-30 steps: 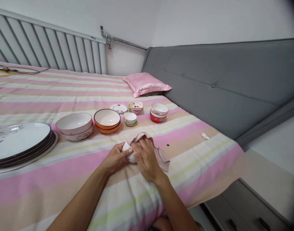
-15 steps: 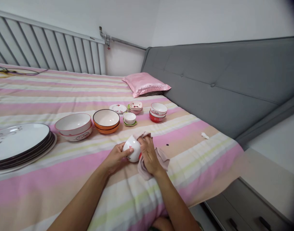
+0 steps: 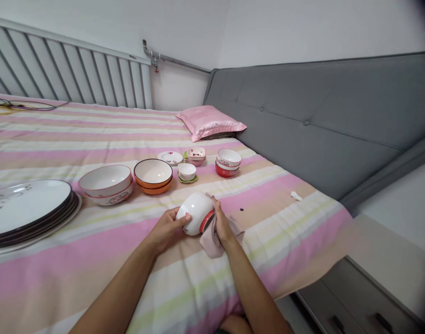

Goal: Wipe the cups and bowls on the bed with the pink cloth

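Observation:
A white bowl (image 3: 195, 211) with a red foot ring is tipped on its side above the striped bed cover. My left hand (image 3: 166, 228) grips its rim side, thumb on the outer wall and the other fingers mostly hidden behind. On the opposite side, my right hand (image 3: 222, 225) presses a pinkish-grey cloth (image 3: 212, 243) against the bowl near the foot, and part of the cloth hangs below. The bowl's inside faces away from me.
Beyond the hands stand orange bowls (image 3: 153, 178), large white bowls (image 3: 106, 183), small white bowls (image 3: 187, 171), pink dishes (image 3: 196, 155), small plates (image 3: 170, 157) and stacked red-and-white bowls (image 3: 228, 162). Oval plates (image 3: 28, 206) are piled left. A pink pillow (image 3: 210, 121) lies near the grey headboard (image 3: 320, 102).
My right hand and the cloth have slid from the bowl's upper face round to its foot side. More of the white wall and red foot ring now show. The left hand keeps its hold.

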`<state>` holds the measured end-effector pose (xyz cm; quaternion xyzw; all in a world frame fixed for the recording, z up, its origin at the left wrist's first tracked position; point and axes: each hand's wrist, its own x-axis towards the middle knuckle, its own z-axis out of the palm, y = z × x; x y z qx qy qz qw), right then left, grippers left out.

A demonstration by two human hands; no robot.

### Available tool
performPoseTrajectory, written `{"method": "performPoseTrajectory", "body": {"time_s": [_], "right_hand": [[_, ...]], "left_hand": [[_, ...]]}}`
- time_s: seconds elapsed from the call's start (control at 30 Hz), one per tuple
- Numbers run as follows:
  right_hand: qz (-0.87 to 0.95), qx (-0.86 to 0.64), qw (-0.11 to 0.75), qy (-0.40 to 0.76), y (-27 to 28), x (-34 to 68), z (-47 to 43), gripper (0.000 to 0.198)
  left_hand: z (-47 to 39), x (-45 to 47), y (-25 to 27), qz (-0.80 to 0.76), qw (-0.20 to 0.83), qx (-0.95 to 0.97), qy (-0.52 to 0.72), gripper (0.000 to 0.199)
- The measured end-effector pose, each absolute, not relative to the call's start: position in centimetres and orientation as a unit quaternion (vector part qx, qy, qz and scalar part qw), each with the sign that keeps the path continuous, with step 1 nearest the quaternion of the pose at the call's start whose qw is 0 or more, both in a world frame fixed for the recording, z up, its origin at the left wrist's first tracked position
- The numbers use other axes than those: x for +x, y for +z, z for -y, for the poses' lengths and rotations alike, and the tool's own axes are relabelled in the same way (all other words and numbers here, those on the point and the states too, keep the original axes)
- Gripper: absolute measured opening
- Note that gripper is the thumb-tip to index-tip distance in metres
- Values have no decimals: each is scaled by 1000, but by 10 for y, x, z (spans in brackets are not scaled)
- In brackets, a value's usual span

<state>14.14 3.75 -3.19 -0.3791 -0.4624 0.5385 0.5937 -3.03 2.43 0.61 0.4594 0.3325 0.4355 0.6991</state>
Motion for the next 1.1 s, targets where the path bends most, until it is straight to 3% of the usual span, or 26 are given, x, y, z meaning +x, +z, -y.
{"method": "performPoseTrajectory", "body": {"time_s": [0.17,0.3,0.5,0.7,0.8,0.97,1.1], "right_hand": [[466,-383,592,534,-25,140,-35,61],[561,-400,584,429,-8,139,-24,56],[772,-422,436,191,33,129,4,55],[842,-424,315,111,48,114,24,51],[850,-416,309,98,47,113,24,48],[843,-419,327,81,42,117,16,44],[824,-441,347,85,38,121,10,44]], "left_hand": [[-22,-31,7,-333,698,465,431,33],[-21,-31,9,-321,712,465,418,34],[-22,-33,6,-302,714,458,436,31],[-22,-34,3,-295,704,464,449,21],[-21,-32,4,-299,699,468,450,29],[-23,-30,0,-287,703,470,451,19],[-24,-27,3,-295,689,479,457,21]]}}
